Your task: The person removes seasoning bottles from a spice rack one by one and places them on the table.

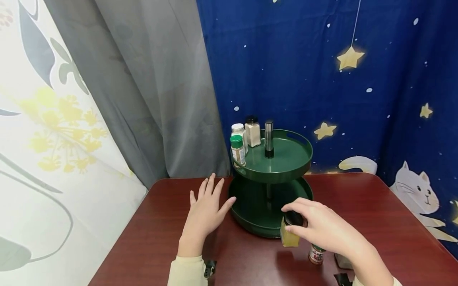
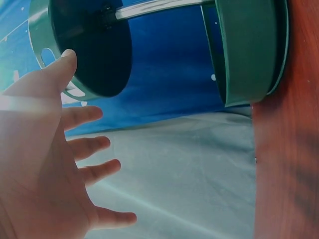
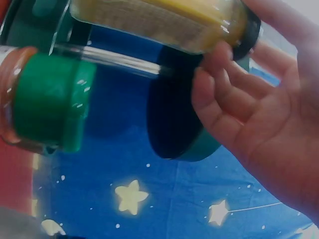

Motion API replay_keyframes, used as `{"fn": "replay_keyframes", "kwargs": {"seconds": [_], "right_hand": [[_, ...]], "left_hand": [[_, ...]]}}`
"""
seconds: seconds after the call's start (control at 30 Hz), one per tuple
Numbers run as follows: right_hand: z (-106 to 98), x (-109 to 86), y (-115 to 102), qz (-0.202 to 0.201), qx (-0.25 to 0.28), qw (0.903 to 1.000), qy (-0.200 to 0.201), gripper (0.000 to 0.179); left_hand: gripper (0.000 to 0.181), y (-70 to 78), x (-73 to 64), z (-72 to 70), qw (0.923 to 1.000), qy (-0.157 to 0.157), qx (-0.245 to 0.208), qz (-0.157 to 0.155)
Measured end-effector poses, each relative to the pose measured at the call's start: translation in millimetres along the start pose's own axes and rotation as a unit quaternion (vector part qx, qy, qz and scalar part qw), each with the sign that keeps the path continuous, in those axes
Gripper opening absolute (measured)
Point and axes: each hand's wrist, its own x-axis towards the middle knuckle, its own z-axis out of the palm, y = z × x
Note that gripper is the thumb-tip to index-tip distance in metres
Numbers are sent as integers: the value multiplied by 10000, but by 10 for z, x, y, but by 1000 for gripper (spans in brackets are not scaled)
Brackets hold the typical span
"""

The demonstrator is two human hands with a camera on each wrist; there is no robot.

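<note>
My right hand (image 1: 318, 224) pinches a spice jar (image 1: 290, 237) with yellow contents by its black lid, in front of the green two-tier rack (image 1: 272, 176). The right wrist view shows the yellow spice jar (image 3: 164, 22) lying across the picture, the fingers near its black cap. My left hand (image 1: 205, 212) is spread, fingers straight, beside the rack's left side, holding nothing. In the left wrist view the left hand (image 2: 45, 159) has its thumb in front of the upper tier's rim; contact cannot be told. A small green-capped jar (image 1: 316, 255) stands on the table below the right hand.
On the upper tier's left stand a green-capped jar (image 1: 237, 151), a white-capped jar (image 1: 245, 129) and a black-capped jar (image 1: 253, 133). A metal post (image 1: 269, 139) rises from the middle. Another container (image 1: 343, 261) is partly behind the right wrist. Curtains (image 1: 193, 99) hang behind the table (image 1: 150, 226).
</note>
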Motion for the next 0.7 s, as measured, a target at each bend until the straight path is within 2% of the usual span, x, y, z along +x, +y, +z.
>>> {"fn": "replay_keyframes", "kwargs": {"seconds": [0.27,0.7], "right_hand": [[68,1,97,46,-514,9976,-457,35],[198,59,138,414,-451,9939,-915,36]], "left_hand": [[78,70,16,6,10000,-74,-28,50],[77,32,-5,38,10000,-53,28,72]]}}
